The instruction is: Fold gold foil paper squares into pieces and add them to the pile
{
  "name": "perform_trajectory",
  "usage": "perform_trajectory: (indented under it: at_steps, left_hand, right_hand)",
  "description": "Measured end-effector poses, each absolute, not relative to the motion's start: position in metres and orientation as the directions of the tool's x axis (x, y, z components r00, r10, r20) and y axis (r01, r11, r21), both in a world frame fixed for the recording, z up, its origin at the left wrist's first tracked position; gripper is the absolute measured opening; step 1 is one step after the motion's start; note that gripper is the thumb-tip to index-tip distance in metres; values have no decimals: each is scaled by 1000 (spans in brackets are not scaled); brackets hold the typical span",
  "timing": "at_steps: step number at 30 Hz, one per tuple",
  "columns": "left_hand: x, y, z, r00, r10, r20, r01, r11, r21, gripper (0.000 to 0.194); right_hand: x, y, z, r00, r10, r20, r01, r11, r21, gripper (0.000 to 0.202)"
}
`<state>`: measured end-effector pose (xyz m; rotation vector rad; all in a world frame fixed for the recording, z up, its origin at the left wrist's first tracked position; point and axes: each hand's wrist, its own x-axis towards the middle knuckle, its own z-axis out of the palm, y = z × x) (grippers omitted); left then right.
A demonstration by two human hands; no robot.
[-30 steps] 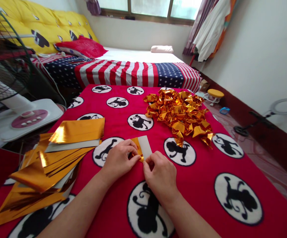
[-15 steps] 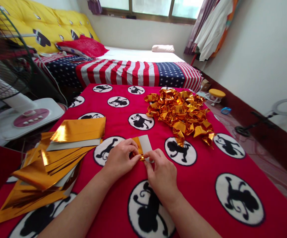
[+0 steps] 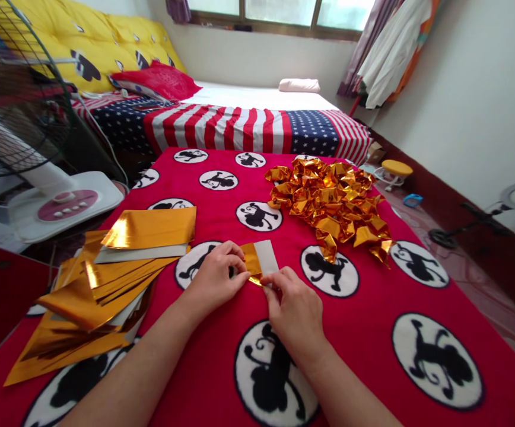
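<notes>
A small sheet of gold foil paper (image 3: 251, 260) with a pale grey strip showing lies partly folded on the red cloth. My left hand (image 3: 221, 270) pinches its near left edge between thumb and fingers. At the near right corner my right hand (image 3: 293, 305) grips the same sheet, thumb and forefinger pressed together. A narrow gold fold shows between the two hands along the near edge. Left of my hands is a loose stack of gold foil sheets (image 3: 150, 228), some with grey undersides. Beyond my right hand lies a heap of folded gold foil pieces (image 3: 328, 196).
The red cloth (image 3: 350, 367) with monkey roundels covers the table. A white fan base (image 3: 83, 201) stands at the left. Behind the table is a bed (image 3: 239, 127) with a striped cover. A yellow stool (image 3: 396, 168) and a ring light stand (image 3: 475, 222) are on the right.
My hands have moved slightly apart, so more of the gold fold at the sheet's near edge shows. The whole view has shifted a little, with everything appearing further right.
</notes>
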<state>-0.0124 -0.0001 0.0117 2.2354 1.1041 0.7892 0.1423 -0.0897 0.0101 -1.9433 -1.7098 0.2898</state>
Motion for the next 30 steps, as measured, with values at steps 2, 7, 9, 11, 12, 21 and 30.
perform_trajectory:
  at_steps: [2, 7, 9, 11, 12, 21, 30]
  left_hand:
    - [-11, -1, 10, 491, 825, 282, 523, -538, 661, 14]
    - [-7, -4, 9, 458, 847, 270, 571, -513, 641, 9]
    - [-5, -6, 10, 446, 856, 260, 602, -502, 621, 7]
    - [-3, -7, 11, 434, 865, 250, 631, -490, 601, 6]
    - [-1, -8, 11, 424, 871, 246, 647, -482, 591, 7]
    - [9, -11, 10, 335, 919, 207, 757, -393, 522, 14]
    - [-3, 4, 10, 465, 874, 140, 654, -446, 611, 3]
  right_hand:
    - [142, -90, 10, 172, 968, 182, 859, -57, -509, 12]
    - [142, -90, 13, 173, 971, 168, 860, -66, -507, 11]
    - [141, -90, 16, 174, 973, 150, 861, -77, -503, 11]
    - [140, -91, 19, 182, 975, 128, 865, -97, -492, 11]
    - [139, -91, 20, 187, 975, 118, 867, -108, -487, 11]
    - [139, -91, 19, 178, 978, 107, 872, -106, -478, 12]
    - [142, -91, 18, 171, 979, 112, 863, -94, -496, 14]
